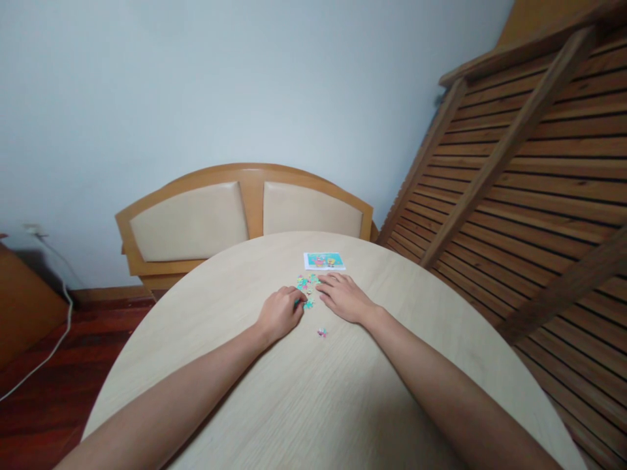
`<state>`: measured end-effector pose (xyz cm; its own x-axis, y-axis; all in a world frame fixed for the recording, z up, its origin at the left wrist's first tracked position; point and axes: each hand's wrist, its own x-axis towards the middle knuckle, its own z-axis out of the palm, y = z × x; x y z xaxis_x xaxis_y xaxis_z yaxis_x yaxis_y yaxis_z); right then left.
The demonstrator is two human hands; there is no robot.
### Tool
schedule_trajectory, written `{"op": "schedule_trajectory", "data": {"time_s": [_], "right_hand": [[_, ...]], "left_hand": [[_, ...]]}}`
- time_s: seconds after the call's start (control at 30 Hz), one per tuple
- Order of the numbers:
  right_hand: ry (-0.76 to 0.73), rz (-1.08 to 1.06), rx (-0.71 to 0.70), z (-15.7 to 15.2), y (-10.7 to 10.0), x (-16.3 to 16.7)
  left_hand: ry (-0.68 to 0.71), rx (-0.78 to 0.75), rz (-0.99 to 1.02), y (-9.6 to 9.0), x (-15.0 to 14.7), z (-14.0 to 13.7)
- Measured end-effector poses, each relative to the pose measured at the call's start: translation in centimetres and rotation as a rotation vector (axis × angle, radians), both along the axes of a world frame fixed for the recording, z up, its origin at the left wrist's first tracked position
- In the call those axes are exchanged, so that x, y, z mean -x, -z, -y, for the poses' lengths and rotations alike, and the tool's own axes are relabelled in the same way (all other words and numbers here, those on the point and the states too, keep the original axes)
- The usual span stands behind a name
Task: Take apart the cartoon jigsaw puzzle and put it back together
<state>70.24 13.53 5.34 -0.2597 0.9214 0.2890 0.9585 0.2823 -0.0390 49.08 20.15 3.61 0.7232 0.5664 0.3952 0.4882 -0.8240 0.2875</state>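
Note:
Small jigsaw puzzle pieces (302, 282) in teal, pink and yellow lie in a loose pile on the round table (274, 405). My left hand (281, 311) rests at the pile's near left side, its fingers curled in, with a bit of teal puzzle piece showing between thumb and forefinger. On the right, my right hand (345, 297) lies palm down with fingers stretched out, the fingertips touching the pile's edge. Closer to me, a small pinkish cluster of puzzle pieces (322, 333) sits apart. Beyond the pile lies a picture card (324, 261) with pink and yellow cartoon figures on teal.
A wooden headboard (252, 175) with cream padded panels stands behind the table, against a pale wall (235, 85). Slatted wooden panels (519, 170) lean at the right. A white cable (68, 313) hangs at the left above the dark red floor (102, 339).

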Motion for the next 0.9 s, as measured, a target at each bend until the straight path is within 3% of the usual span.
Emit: {"op": "schedule_trajectory", "data": {"time_s": [0.33,0.43,0.63,0.9], "right_hand": [[0.073,0.025,0.043,-1.7,-0.1,1.4],[0.064,0.003,0.030,-1.6,0.1,1.1],[-0.051,-0.028,0.004,1.9,-0.5,-0.2],[-0.155,-0.130,-0.022,7.0,0.0,0.2]], "left_hand": [[-0.016,0.012,0.021,-0.3,0.1,0.3],[0.038,0.009,0.051,-0.5,0.3,0.5],[0.222,-0.017,0.075,0.0,0.4,0.8],[0.223,-0.020,0.054,0.7,0.3,1.3]]}}
